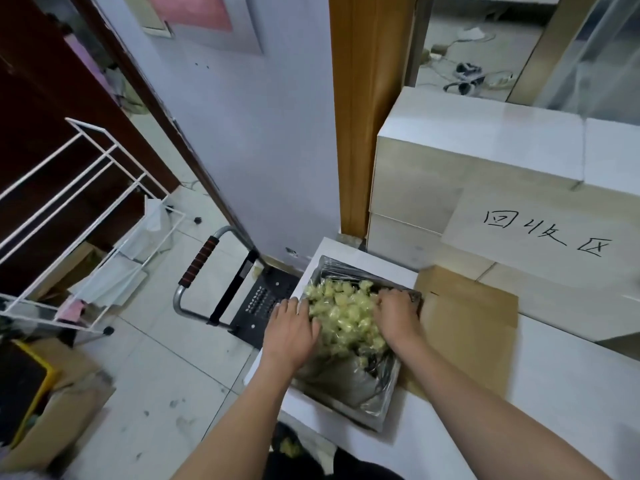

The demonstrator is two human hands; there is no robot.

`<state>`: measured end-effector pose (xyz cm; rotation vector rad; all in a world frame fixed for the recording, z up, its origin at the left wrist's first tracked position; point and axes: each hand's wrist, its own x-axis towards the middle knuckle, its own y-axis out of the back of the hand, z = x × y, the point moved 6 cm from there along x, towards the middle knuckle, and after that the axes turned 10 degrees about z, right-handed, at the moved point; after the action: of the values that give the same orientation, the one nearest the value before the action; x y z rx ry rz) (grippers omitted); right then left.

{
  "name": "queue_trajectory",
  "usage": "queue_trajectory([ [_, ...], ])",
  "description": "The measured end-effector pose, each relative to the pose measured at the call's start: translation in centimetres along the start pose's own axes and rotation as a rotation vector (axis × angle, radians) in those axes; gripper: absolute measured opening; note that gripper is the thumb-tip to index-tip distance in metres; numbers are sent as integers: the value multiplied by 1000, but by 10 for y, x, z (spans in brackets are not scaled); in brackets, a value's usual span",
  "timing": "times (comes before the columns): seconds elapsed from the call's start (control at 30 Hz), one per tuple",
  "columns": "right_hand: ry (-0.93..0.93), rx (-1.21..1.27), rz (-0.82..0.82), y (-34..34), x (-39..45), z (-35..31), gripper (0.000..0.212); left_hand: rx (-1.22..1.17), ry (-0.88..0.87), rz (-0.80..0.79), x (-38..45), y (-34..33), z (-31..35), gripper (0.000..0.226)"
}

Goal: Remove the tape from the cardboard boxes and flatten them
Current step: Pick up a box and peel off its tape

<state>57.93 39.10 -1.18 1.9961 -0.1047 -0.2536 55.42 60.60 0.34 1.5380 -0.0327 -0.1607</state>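
A person is reaching both hands into an open white cardboard box [341, 252] that is sitting on the floor, its flaps spread wide and one brown flap [467, 327] lying out to the right. The left hand [290, 332] is pressing its straight fingers against the near-left side of a mound of pale yellow-green packing filler [346, 317], while the right hand [396, 315] is curling its fingers into the filler at the far-right side, beside the clear plastic liner [349, 386] that is lining the box. The two hands are working well apart, one at each flank of the mound.

By the look of it, the box is being emptied before any tape can come off or the walls can be folded down. The next move is likely calling for both hands to gather the loose filler, or lift the liner with it, clear of the box. Behind stands a stack of white boxes [485, 147], one bearing a handwritten sign [543, 233]; a folding hand cart [221, 289] is lying just left of the box, and a white wire rack [86, 216] is standing well to the left.
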Motion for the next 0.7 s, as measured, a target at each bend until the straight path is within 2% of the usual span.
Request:
queue_trajectory([
  [0.17,12,-270,-38,-21,3,-9,21,-20,-36,-39,18,-8,-11,48],
  [0.43,-107,-198,-144,-9,7,-6,2,-35,-98,-50,34,-4,-12,49],
  [0.57,-60,-218,-167,-5,1,-7,31,-51,-99,-32,27,1,-9,46],
  [0.7,18,-226,-86,10,-13,-16,50,-23,-96,-24,11,4,-3,46],
])
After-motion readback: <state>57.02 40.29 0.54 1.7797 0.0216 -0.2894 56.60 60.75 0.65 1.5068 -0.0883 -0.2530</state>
